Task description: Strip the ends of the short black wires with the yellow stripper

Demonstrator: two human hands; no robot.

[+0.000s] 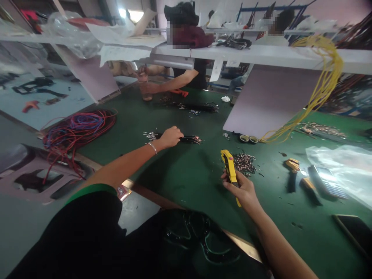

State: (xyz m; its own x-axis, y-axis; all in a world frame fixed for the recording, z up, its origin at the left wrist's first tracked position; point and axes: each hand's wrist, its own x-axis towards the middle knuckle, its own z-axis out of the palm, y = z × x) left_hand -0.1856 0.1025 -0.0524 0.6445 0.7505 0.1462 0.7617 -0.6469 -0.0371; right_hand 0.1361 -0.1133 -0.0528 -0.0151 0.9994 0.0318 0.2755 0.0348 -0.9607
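A calculator (328, 182) lies near what is probably a phone (356, 231).

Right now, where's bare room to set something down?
Bare table between the black wires at the left hand and the yellow tool in the right hand; also between those wires and the wire coil. Crowded right of the tool: cuttings, calculator.

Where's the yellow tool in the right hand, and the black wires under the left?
Yellow tool (231, 170), head view: middle of its yellow body.
Black wires (189, 138), head view: dark stretch near their right end.

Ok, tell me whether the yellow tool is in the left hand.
No, the right hand holds the yellow tool.
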